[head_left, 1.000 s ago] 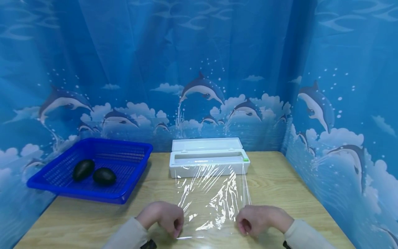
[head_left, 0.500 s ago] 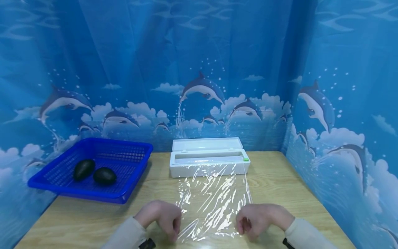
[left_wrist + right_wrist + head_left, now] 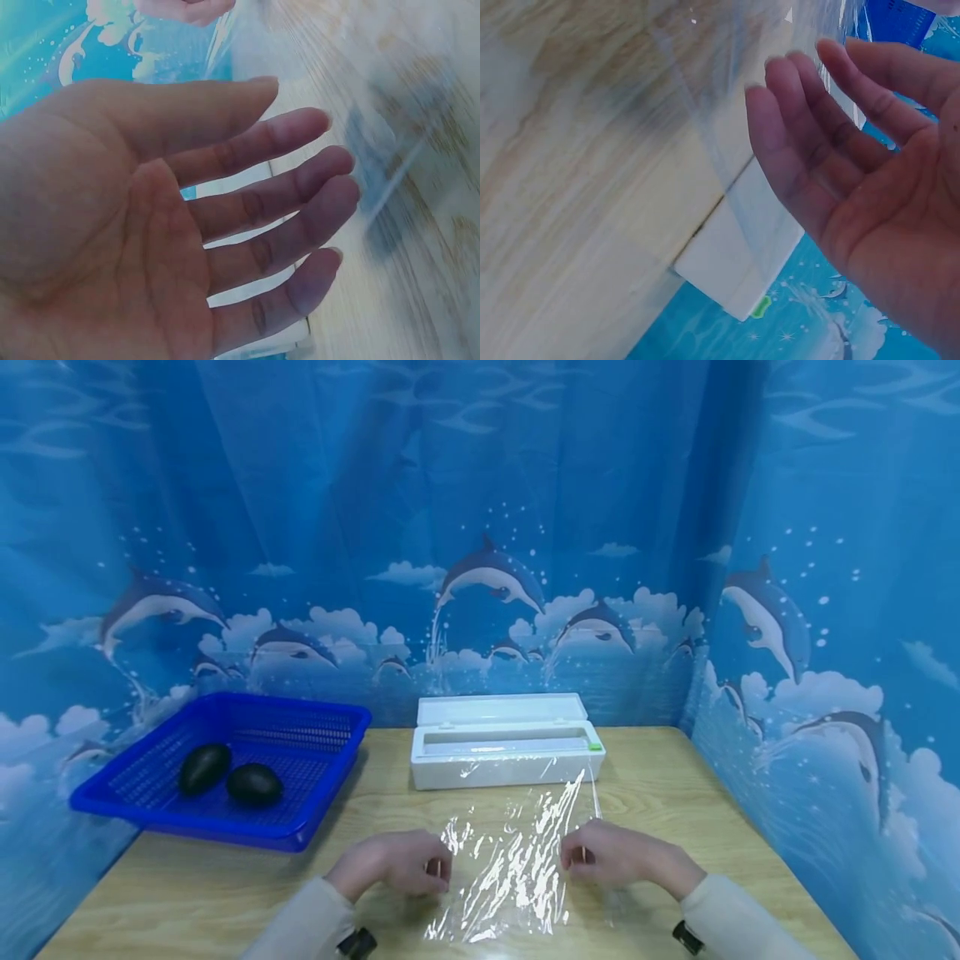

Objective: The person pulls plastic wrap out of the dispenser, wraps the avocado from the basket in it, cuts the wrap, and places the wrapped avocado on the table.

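Observation:
A sheet of clear plastic wrap (image 3: 513, 868) lies wrinkled and shiny on the table, running from the front of a white wrap dispenser box (image 3: 506, 768) whose lid stands up. My left hand (image 3: 408, 862) is over the sheet's left side, fingers loosely bent. In the left wrist view the thumb and fingers of the left hand (image 3: 195, 217) are apart with nothing between them. On the sheet's right side is my right hand (image 3: 611, 856). The right wrist view has the right hand (image 3: 870, 165) with relaxed, curved fingers, gripping nothing that I can see.
A blue plastic basket (image 3: 322, 777) stands at the table's left, holding two dark, avocado-like fruits (image 3: 255, 784). Behind and beside the wooden table (image 3: 675, 793) hangs a blue dolphin-print curtain (image 3: 480, 485). The green piece (image 3: 595, 747) sits at the box's right end.
Both hands have moved away from the sheet's near edge, towards the box, and their fingers have let go of it. The stretched wrap has slackened onto the table.

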The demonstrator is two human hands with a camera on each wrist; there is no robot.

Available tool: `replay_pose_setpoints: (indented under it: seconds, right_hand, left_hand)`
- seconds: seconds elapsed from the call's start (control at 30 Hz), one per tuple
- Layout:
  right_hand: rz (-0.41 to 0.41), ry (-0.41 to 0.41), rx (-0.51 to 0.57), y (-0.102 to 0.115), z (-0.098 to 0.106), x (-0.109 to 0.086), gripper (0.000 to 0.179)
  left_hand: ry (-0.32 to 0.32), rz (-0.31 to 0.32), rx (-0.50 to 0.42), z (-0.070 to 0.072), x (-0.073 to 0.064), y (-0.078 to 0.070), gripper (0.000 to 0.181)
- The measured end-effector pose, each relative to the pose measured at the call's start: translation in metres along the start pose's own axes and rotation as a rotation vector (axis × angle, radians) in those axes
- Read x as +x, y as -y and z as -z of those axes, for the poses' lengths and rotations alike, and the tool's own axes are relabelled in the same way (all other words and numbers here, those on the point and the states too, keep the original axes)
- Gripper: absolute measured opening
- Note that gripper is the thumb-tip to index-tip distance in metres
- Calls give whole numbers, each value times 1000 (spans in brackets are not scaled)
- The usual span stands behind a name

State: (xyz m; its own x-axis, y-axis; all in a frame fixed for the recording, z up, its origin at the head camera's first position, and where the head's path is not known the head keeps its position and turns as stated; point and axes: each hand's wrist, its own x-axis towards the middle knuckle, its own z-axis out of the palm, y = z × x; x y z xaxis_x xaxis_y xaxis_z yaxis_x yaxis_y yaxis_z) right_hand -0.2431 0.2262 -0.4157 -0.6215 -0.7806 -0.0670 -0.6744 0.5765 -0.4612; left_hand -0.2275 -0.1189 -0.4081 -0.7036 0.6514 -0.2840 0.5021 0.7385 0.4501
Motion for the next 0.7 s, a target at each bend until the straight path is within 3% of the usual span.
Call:
replay_pose_setpoints:
  seconds: [0.23,0.5,0.7]
  right_hand:
    - [-1,-73,28,-14,-3,1,8]
    - [-49,-67,55,-22,-7,1,7]
    - [-47,-83,45,-26,2,1,7]
  left_hand:
    - [-19,21,-19,-1,3,8,5]
    - [-21,94,-50,-1,7,12,5]
    - [-48,44,9,4,7,16,5]
